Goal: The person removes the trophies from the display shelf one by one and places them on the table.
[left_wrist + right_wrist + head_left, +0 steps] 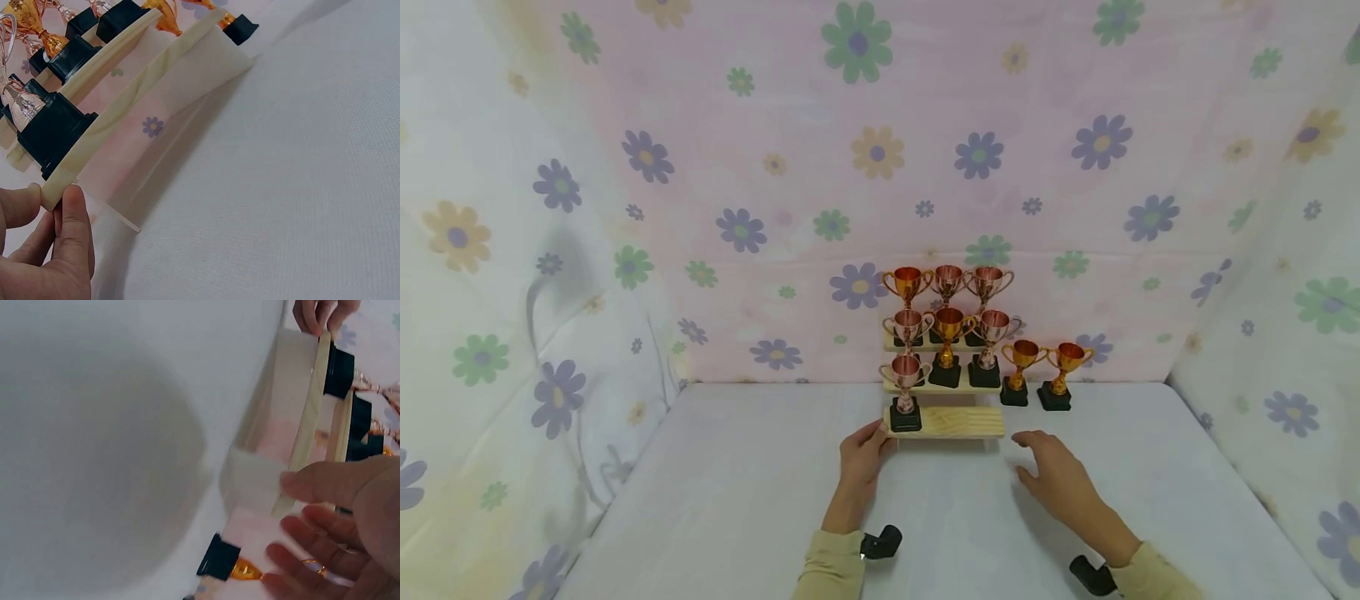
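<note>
A tiered stand with wooden shelves holds small trophy cups on black bases. My left hand [861, 457] pinches the left end of the lowest shelf [958, 422] between thumb and fingers. Just beside that grip, a rose-gold trophy [906, 375] stands upright on the same shelf. Off the shelf's right end is my right hand [1060, 479], fingers spread and holding nothing. In the right wrist view its thumb [312, 482] overlaps the shelf end. Two gold trophies, one nearer the stand [1017, 387] and one farther right [1057, 395], stand on the table.
The middle shelf [958, 388] bears a rose-gold, a gold and another rose-gold trophy. Three more trophies stand on the top shelf [891, 343]. Flowered cloth [805, 167] hangs behind and at both sides of the white table [760, 500]. Clear panels [206, 69] support the shelves.
</note>
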The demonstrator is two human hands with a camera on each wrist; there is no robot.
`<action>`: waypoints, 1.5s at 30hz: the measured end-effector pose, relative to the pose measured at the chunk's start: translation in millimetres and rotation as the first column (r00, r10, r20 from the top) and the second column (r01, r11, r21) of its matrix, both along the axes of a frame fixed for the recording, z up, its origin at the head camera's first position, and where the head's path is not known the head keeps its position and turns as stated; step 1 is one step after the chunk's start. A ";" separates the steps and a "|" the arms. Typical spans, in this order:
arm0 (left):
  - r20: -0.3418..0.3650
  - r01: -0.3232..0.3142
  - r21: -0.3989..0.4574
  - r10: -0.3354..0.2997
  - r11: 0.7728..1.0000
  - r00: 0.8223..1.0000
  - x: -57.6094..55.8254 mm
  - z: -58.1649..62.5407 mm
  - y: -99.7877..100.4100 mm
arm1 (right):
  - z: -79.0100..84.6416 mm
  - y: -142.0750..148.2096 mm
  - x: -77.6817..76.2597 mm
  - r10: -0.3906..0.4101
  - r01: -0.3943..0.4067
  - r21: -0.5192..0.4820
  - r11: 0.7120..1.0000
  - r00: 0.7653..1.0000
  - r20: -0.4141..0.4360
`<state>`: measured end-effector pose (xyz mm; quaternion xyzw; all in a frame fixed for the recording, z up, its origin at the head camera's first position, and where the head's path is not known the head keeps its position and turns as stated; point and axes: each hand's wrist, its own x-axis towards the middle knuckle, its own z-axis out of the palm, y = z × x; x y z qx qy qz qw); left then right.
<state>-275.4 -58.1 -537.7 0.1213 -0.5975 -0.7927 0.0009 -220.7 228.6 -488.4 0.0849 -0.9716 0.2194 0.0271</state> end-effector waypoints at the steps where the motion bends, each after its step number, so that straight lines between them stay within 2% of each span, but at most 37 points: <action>1: 0.001 -0.003 -0.003 0.003 1.000 1.000 0.0 0.2 -0.4 | 0.4 -5.9 -0.7 0.035 -0.035 0.008 0.999 0.999 -0.022; 4: 0.000 -0.014 -0.011 0.014 1.000 1.000 -0.8 -0.2 -1.8 | 3.1 -21.8 -4.8 0.133 -0.133 0.009 0.991 0.985 -0.108; 8: -0.011 -0.016 -0.014 0.016 1.000 1.000 -2.5 -1.2 -3.1 | 12.1 -38.8 -14.5 0.223 -0.231 -0.004 0.973 0.944 -0.243; 11: -0.011 -0.008 -0.008 0.008 1.000 1.000 -3.2 -1.7 -2.9 | 21.3 -50.9 -22.0 0.228 -0.255 -0.059 0.965 0.931 -0.284; 14: -0.010 -0.002 -0.002 0.002 1.000 1.000 -1.2 -2.6 -2.0 | 23.3 -62.4 -31.0 0.198 -0.257 -0.187 0.948 0.938 -0.284; 16: -0.008 -0.006 -0.001 0.006 1.000 1.000 1.7 -3.1 -1.6 | 20.4 -68.7 -37.8 0.182 -0.266 -0.291 0.919 0.941 -0.284; 21: 0.002 -0.029 -0.007 0.029 1.000 1.000 7.6 -4.6 -0.5 | 18.1 -84.0 -51.5 0.146 -0.270 -0.512 0.815 0.952 -0.270; 24: -0.009 -0.022 -0.006 0.022 1.000 1.000 6.7 -3.6 0.9 | 22.4 -92.3 -58.0 0.130 -0.262 -0.620 0.739 0.959 -0.250; 28: -0.025 -0.017 -0.005 0.016 1.000 1.000 3.2 -0.8 1.7 | 27.7 -103.7 -66.1 0.150 -0.250 -0.738 0.627 0.968 -0.199; 30: -0.018 -0.021 -0.003 0.021 1.000 1.000 1.9 0.5 1.4 | 28.4 -109.8 -69.3 0.156 -0.236 -0.773 0.589 0.972 -0.178; 37: -0.019 -0.013 0.008 0.013 1.000 1.000 1.6 -0.6 -0.8 | 29.2 -131.0 -74.7 0.123 -0.245 -0.826 0.508 0.970 -0.212; 42: -0.026 0.005 0.017 -0.004 1.000 1.000 1.3 -2.7 -2.0 | 27.3 -140.7 -78.2 0.076 -0.248 -0.827 0.505 0.967 -0.243; 45: -0.031 0.008 0.017 -0.007 1.000 1.000 1.2 -2.5 -2.9 | 27.4 -143.2 -77.8 0.085 -0.279 -0.826 0.490 0.958 -0.273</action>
